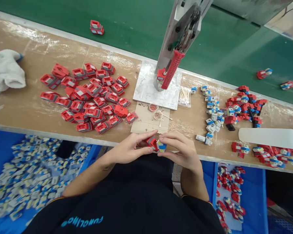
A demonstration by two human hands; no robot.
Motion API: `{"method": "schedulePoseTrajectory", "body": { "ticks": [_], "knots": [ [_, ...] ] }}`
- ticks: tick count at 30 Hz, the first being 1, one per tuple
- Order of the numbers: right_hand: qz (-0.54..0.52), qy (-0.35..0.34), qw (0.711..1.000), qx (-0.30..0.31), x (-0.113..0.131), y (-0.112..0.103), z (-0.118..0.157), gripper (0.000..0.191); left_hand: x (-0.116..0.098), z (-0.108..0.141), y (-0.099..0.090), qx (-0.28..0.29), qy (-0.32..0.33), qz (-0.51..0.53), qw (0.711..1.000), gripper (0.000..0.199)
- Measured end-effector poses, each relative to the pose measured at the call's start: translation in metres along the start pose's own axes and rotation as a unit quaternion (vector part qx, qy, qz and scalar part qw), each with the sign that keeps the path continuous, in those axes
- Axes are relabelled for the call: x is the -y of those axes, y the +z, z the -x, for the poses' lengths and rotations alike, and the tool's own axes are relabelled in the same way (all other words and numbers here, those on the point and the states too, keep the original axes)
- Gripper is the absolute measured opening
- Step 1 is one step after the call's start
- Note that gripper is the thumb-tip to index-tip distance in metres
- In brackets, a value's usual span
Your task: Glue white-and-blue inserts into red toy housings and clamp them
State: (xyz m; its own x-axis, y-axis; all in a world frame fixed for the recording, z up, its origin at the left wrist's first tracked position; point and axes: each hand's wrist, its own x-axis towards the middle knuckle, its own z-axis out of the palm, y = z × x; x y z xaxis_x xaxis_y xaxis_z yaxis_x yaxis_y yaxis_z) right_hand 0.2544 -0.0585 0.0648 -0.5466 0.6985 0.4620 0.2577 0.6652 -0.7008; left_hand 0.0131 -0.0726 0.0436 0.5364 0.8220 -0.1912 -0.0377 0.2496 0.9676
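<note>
My left hand (130, 148) is closed on a red plastic toy part (151, 143) with a hollow in it, held just off the table's near edge. Between the fingertips of my right hand (183, 149) is a small white, blue and yellow toy part (161, 146), right beside the red one; whether the two touch I cannot tell. Just beyond my hands, a cardboard sheet (143, 122) carries two small round cups (157, 115) and some cotton swabs (165, 116). Behind it a lever press with a red handle (172, 70) stands on a metal plate (146, 84), a red part under it.
Red parts (92, 97) lie heaped at left, near a white cloth glove (6, 71). White-blue parts (211, 110) and joined red-white pieces (244, 104) lie at right. Blue bins (88, 159) stand below the table. A green conveyor belt (127, 26) runs behind, bearing several pieces.
</note>
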Motion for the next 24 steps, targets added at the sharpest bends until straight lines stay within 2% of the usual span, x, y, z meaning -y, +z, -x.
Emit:
{"method": "schedulePoseTrajectory", "body": {
  "ticks": [4,8,10,12,14,16,18,20,22,24],
  "knots": [
    [0.012,-0.020,0.995,0.098,0.001,-0.010,-0.008,0.043,-0.014,-0.003,-0.007,0.009,-0.004,0.011,1.000,0.051],
    [0.021,-0.026,0.984,0.176,0.005,-0.014,-0.013,0.037,-0.024,-0.008,-0.008,0.069,-0.041,0.031,0.996,0.045],
    [0.042,-0.021,0.975,0.218,0.008,-0.015,-0.016,0.031,-0.024,-0.011,-0.006,0.087,-0.049,0.039,0.994,0.041],
    [0.067,-0.021,0.965,0.252,0.009,-0.013,-0.018,0.023,-0.019,-0.014,-0.004,0.082,-0.043,0.049,0.995,0.036],
    [0.075,-0.036,0.963,0.255,0.007,-0.009,-0.017,0.021,-0.013,-0.016,-0.004,0.063,-0.032,0.053,0.996,0.033],
    [0.057,-0.042,0.977,0.199,0.002,-0.001,-0.012,0.033,-0.008,-0.014,-0.005,0.029,-0.022,0.057,0.998,0.033],
    [0.023,-0.012,0.996,0.084,-0.004,0.013,-0.001,0.065,-0.005,-0.010,-0.006,-0.025,-0.006,0.063,0.998,0.036],
    [-0.021,0.046,0.998,-0.047,-0.009,0.034,0.010,0.098,-0.002,-0.004,-0.007,-0.099,0.021,0.067,0.993,0.040],
    [-0.083,0.103,0.983,-0.123,-0.016,0.057,0.017,0.109,0.002,0.002,-0.006,-0.172,0.060,0.067,0.981,0.043],
    [-0.138,0.147,0.969,-0.144,-0.025,0.076,0.018,0.105,0.008,0.006,-0.003,-0.224,0.074,0.074,0.969,0.053]
  ]
}}
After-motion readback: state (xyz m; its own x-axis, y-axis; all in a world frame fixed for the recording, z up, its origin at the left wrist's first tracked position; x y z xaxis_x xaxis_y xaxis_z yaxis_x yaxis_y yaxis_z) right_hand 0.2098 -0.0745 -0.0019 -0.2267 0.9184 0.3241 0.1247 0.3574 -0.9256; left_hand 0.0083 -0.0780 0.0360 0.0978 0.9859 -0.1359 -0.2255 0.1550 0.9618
